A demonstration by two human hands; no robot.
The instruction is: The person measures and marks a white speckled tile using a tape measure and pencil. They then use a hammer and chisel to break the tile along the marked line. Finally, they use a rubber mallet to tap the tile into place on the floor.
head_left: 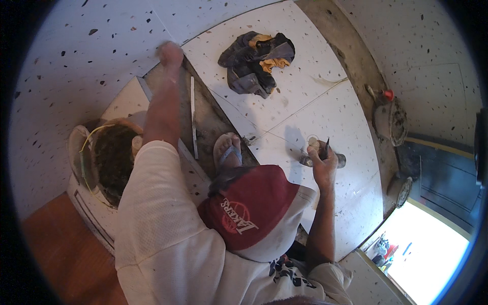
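Observation:
My left hand (171, 54) reaches to the base of the speckled white wall (91, 61), fingers curled where a thin white line meets them; what they hold is unclear. My right hand (321, 160) grips a hammer-like tool (339, 160) with a metal head over the large white tiles (325, 112). A crumpled dark cloth with yellow patches (254, 66) lies on the tiles. A narrow white strip (193, 117) lies in the bare gap beside them. A maroon and grey cap (249, 213) fills the lower middle, with a sandalled foot (226, 152) just beyond it.
A bucket of dark mortar (109, 162) stands at left beside a pale slab (127, 96) and orange-brown board (56, 244). Along the right wall are two dirty containers (389, 122) (401, 192), one with a red-handled tool (381, 94). A bright opening (427, 244) is at lower right.

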